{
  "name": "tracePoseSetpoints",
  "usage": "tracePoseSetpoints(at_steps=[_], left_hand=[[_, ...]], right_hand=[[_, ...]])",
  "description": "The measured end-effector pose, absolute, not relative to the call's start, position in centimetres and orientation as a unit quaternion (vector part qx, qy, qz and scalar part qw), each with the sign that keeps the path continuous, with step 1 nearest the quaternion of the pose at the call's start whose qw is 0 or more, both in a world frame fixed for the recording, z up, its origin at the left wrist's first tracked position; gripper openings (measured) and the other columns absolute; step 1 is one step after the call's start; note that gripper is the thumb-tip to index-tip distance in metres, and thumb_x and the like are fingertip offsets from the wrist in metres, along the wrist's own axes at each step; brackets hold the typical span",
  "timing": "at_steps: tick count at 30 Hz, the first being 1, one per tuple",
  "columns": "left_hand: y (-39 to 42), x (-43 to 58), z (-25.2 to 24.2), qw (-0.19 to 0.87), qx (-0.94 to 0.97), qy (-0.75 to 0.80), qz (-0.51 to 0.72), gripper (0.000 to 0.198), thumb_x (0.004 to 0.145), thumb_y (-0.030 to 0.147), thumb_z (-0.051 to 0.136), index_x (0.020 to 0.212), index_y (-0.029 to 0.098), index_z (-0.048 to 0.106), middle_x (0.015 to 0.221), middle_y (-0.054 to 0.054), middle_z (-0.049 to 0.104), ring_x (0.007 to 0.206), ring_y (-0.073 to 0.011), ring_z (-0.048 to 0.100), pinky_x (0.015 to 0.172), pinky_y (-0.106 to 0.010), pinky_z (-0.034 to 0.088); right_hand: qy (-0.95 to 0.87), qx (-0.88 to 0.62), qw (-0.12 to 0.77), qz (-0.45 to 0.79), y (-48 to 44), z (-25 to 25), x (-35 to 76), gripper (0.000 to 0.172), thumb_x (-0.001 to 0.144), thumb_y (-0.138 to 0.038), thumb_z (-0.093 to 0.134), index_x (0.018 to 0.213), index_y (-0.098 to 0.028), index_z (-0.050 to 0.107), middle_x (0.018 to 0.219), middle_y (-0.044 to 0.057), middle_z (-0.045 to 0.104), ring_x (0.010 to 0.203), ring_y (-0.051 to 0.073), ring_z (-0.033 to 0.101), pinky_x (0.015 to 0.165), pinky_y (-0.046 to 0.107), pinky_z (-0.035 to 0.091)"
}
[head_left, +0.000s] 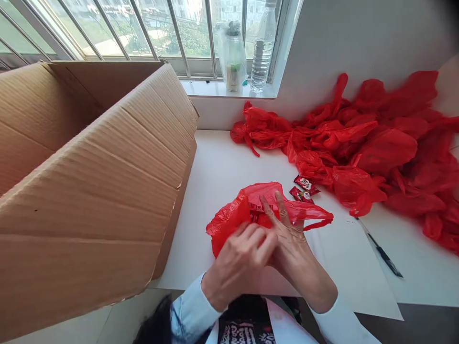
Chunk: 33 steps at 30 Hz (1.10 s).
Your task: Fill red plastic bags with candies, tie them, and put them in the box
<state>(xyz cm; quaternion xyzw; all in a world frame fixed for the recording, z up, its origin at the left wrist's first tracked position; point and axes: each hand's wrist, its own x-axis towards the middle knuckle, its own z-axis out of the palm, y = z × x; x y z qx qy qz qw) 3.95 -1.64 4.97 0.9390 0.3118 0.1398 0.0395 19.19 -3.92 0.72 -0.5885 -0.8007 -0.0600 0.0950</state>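
Red bag just beyond both hands, long axis L–R; LH nearer its wide end, RH its handle end

Bag lies on the white table, directly past the fingertips, w/ its long axis running roughly crosswise to the forearms. Wide, puffed end is fwd-left of the LH; narrow handle end sticks out to the right of the RH. A few small red packets show thru the gap in the film, just past the LH knuckles and left of the RH fingertips, so approx. between the two.

RH: fingers spread, pointing away from the body, laid against the film. LH: fingers curled in, blurry, just left of the RH & overlapping it in view; can't tell if it's pinching film or nothing.

Two loose packets sit beyond the RH, slightly right, apart from the bag. Big heap of red bags further out, fwd-right of the RH. Pen well to the RH's right, beside a paper sheet. Cardboard box stands left of the LH, well apart from it.
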Motion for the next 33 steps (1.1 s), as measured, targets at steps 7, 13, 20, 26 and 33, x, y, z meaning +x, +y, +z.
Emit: tracePoseSetpoints(at_steps=[7, 13, 20, 26, 33], left_hand=[[0.2, -0.6, 3.1, 0.057, 0.837, 0.543, -0.041, 0.021, 0.093, 0.019, 0.042, 0.102, 0.019, 0.06, 0.075, -0.005, 0.066, 0.071, -0.0229, 0.065, 0.067, -0.034, 0.05], [-0.1, -0.9, 3.4, 0.141, 0.817, 0.558, -0.036, 0.03, 0.09, 0.024, 0.051, 0.12, 0.019, 0.055, 0.089, -0.009, 0.068, 0.085, -0.0255, 0.066, 0.073, -0.036, 0.05], [0.5, -1.1, -0.1, 0.215, 0.831, 0.513, 0.021, 0.069, 0.079, 0.018, 0.068, 0.139, 0.02, 0.034, 0.134, -0.014, 0.052, 0.125, -0.0261, 0.049, 0.102, -0.04, 0.043], [0.3, -0.6, 0.3, 0.258, 0.83, 0.492, 0.054, 0.028, 0.087, 0.02, 0.057, 0.114, 0.021, 0.051, 0.117, -0.007, 0.061, 0.103, -0.0228, 0.062, 0.081, -0.032, 0.052], [-0.4, -3.1, 1.5, 0.277, 0.827, 0.487, 0.045, 0.022, 0.092, 0.025, 0.049, 0.114, 0.022, 0.053, 0.093, -0.003, 0.066, 0.086, -0.0208, 0.063, 0.075, -0.031, 0.048]], right_hand=[[-0.783, -0.616, 0.056, -0.073, -3.3, 0.2, 21.2, 0.052, 0.093, -0.042, 0.045, 0.05, -0.02, 0.065, 0.143, 0.009, 0.045, 0.141, 0.033, 0.02, 0.103, 0.068, -0.008], [-0.767, -0.637, 0.041, -0.065, -2.0, 1.6, 19.2, 0.026, 0.088, -0.019, 0.055, 0.066, -0.02, 0.069, 0.118, 0.011, 0.065, 0.129, 0.037, 0.038, 0.099, 0.07, 0.011], [-0.798, -0.599, 0.051, -0.032, -0.1, -0.7, 17.0, 0.046, 0.074, -0.013, 0.066, 0.119, -0.021, 0.058, 0.135, 0.016, 0.05, 0.127, 0.039, 0.037, 0.091, 0.059, 0.033], [-0.786, -0.609, 0.104, 0.024, -0.4, -0.9, 18.4, 0.006, 0.084, -0.016, 0.056, 0.088, -0.02, 0.06, 0.115, 0.009, 0.064, 0.119, 0.035, 0.045, 0.09, 0.057, 0.03], [-0.776, -0.595, 0.18, 0.102, -3.0, 0.2, 20.6, 0.021, 0.09, -0.008, 0.043, 0.078, -0.021, 0.055, 0.078, 0.0, 0.069, 0.093, 0.021, 0.059, 0.096, 0.051, 0.018]])
